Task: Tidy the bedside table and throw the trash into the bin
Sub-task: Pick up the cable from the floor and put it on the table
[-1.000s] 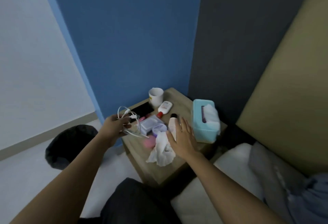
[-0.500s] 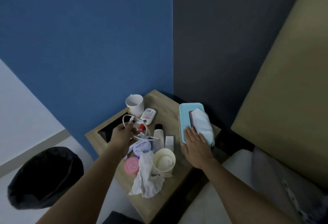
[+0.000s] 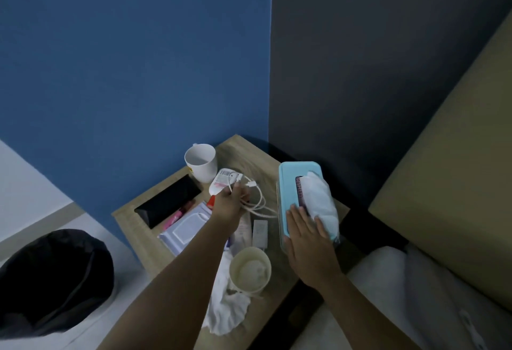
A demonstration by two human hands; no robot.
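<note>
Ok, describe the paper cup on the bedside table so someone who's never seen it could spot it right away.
Start at the wooden bedside table in the corner. On its near edge, just left of the right hand, stands the paper cup. Unlike the handled white mug at the back, it is cream, handleless, holds a wad of tissue and sits against a crumpled white tissue.

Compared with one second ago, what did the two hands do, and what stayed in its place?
The left hand carried the coiled white charging cable from the table's left edge toward its middle, still gripping it. The right hand left the crumpled white tissue and now lies flat on the light blue tissue box. The white ceramic mug stayed put.
</note>
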